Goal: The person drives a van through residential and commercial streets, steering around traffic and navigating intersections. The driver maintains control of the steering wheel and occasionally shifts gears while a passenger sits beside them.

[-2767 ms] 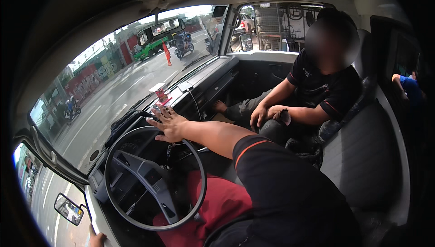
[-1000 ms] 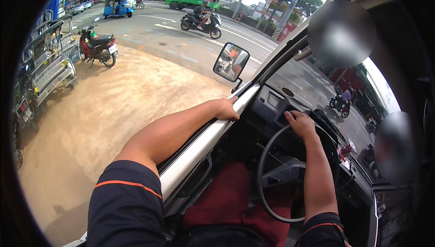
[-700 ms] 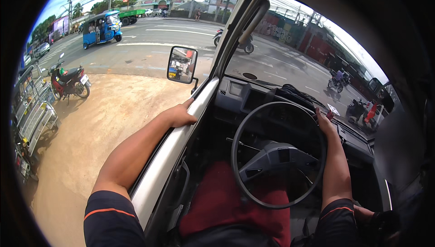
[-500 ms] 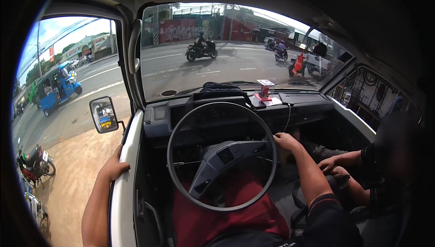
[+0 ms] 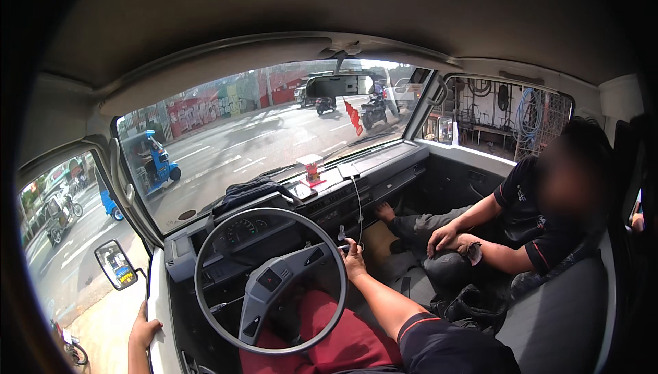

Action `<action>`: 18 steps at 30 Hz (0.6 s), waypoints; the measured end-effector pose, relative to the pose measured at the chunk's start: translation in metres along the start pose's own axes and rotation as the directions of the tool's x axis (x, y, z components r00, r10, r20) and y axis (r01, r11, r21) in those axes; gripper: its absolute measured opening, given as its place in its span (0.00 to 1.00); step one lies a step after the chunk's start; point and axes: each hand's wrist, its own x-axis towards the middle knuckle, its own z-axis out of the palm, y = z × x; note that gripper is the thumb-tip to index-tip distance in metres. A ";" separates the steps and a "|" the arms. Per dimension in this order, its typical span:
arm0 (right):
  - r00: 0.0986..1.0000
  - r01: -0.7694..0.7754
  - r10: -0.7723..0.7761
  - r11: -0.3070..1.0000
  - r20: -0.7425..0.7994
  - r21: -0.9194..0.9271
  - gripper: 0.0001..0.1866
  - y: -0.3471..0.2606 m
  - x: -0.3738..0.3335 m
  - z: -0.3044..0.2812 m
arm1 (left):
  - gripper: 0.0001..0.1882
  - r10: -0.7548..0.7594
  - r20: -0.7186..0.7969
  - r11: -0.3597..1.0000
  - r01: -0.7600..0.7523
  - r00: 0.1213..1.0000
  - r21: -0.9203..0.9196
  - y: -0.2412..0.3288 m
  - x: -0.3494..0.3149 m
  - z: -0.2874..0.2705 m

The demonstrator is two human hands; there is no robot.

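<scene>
My left hand (image 5: 144, 329) is hooked over the window sill of the driver's door (image 5: 159, 298), thumb inside, some fingers hidden beyond it. Beside the right rim of the grey steering wheel (image 5: 275, 213), my right hand (image 5: 354, 262) is closed around what looks like the gear lever (image 5: 341, 234), largely covered by my fingers. Neither hand is on the wheel rim. Behind the wheel sits the instrument cluster (image 5: 241, 233). The side mirror (image 5: 117, 264) stands outside, just ahead of my left hand.
A seated person (image 5: 534, 216) in dark clothes is on my right, hands together at a knee. A dark cloth (image 5: 250, 193), a red-and-white stand (image 5: 312, 168) and a white cable (image 5: 360, 202) are on the dashboard. Outside, a blue three-wheeler (image 5: 156, 163) and motorbikes (image 5: 325, 105) occupy the road.
The view has swung right and up, showing more of the seated person, roof and inside mirror. The blue three-wheeler has moved forward into the windscreen. Both hands keep their places.
</scene>
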 end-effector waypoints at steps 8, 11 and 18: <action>0.894 -0.431 0.362 0.540 0.263 0.723 0.32 0.018 0.039 -0.033 | 0.53 -0.051 0.004 0.942 0.047 0.999 0.332 0.024 -0.005 -0.009; 0.840 -0.537 0.358 0.662 0.408 0.523 0.29 0.061 0.010 -0.006 | 0.53 0.040 0.037 0.721 -0.054 0.999 0.691 0.052 -0.010 -0.014; 0.931 0.100 -0.054 0.989 0.361 -0.110 0.27 0.074 0.006 0.114 | 0.29 0.041 0.359 0.600 -0.311 0.932 0.737 0.141 0.000 0.003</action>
